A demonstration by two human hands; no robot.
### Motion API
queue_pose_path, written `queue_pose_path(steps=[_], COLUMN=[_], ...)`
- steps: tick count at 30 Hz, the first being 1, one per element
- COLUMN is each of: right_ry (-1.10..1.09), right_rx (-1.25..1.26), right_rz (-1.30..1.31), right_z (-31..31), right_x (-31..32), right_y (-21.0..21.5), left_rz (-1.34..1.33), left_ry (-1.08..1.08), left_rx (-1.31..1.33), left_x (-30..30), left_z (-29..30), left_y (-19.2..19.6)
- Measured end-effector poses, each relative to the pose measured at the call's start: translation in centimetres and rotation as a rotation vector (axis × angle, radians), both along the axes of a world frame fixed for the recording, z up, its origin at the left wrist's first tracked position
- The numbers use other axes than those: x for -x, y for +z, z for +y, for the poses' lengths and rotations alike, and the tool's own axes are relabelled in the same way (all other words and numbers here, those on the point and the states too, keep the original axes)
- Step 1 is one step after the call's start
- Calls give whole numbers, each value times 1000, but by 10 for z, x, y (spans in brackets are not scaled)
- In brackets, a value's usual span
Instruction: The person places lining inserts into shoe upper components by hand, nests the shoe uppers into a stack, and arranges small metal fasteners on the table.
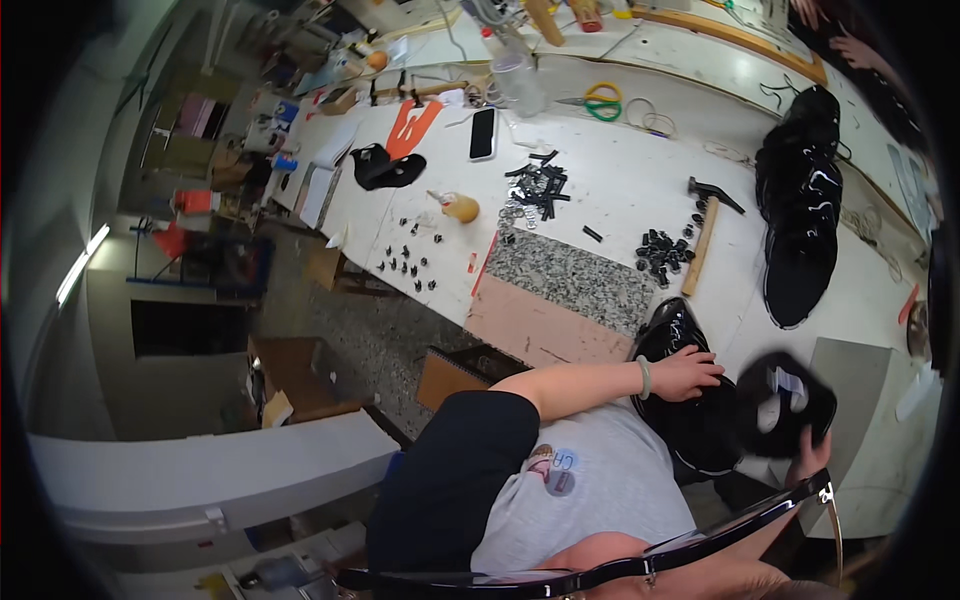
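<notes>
My left hand [688, 375] lies with fingers stretched over a glossy black stack of nested pieces [700, 425] at the table's near edge. These look like patent shoe uppers, though I cannot be sure. In my right hand [812, 456] is a flat black piece [808, 412] with a cut-out in its middle, gripped by its lower right edge and blurred by motion. It hangs just right of the stack, above the near edge. A longer stack of the same glossy black pieces [800, 200] lies farther back on the right.
A hammer [703, 245], small black parts [665, 255] and a speckled stone slab [580, 280] lie ahead. Farther left are black strips [540, 190], a glue bottle [458, 207], a phone [483, 135] and scissors [603, 102]. Another person's hand [858, 50] shows at top right.
</notes>
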State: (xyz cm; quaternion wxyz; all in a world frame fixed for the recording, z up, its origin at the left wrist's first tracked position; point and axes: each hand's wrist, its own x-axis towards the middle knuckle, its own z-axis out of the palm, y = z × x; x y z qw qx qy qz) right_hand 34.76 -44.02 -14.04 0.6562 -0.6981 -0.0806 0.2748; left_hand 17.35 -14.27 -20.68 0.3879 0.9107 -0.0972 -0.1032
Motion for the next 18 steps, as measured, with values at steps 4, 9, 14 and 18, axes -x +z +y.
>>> queue_pose_path(steps=[4, 9, 14, 18], right_ry=[348, 252, 248, 223], right_rx=[132, 331, 212, 633], right_rz=[227, 322, 365, -92], right_z=[-33, -19, 34, -10], right_x=[15, 41, 67, 39], right_y=[-32, -63, -76, -102], left_rz=[63, 242, -58, -204], left_ry=[105, 223, 171, 147], left_rx=[244, 275, -120, -199], left_x=[-4, -8, 14, 5], left_z=[3, 3, -19, -25], left_y=[-13, 29, 3, 5])
